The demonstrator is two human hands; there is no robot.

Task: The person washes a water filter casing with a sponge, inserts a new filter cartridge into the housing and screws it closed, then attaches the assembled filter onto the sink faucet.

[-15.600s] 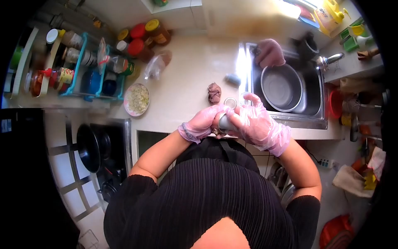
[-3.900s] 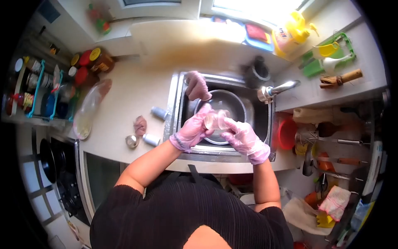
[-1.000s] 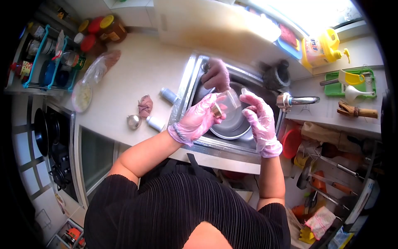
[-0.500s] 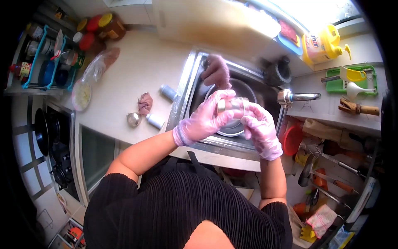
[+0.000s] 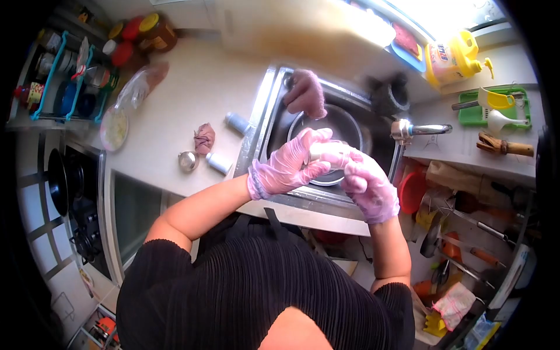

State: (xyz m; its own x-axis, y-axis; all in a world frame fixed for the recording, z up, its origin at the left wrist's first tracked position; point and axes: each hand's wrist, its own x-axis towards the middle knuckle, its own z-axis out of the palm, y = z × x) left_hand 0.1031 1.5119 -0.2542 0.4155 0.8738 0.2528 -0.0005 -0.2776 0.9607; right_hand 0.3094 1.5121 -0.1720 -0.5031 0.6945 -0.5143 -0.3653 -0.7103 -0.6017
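Both my hands wear thin pink see-through gloves and meet over the front of the sink. A small clear container (image 5: pixel 333 155) with a metallic end lies sideways between them. The fingers of my left hand (image 5: pixel 289 166) close round its metallic end, while my right hand (image 5: pixel 370 184) is wrapped round the other end and hides part of it. Below and behind them a round metal basin (image 5: pixel 344 125) sits in the sink (image 5: pixel 271 125). A pinkish cloth (image 5: pixel 306 93) hangs at the sink's back left.
On the counter (image 5: pixel 192 76) left of the sink lie a crumpled brownish item (image 5: pixel 204 139), a round metal piece (image 5: pixel 188 161) and two pale cylinders (image 5: pixel 238 122). A plate (image 5: pixel 114 129) stands farther left. The faucet (image 5: pixel 417 130) reaches in from the right, below a dark mortar (image 5: pixel 391 96).
Since about a second ago my right hand has come in from the right and closed on the clear container, which my left hand was holding. The view has shifted slightly.
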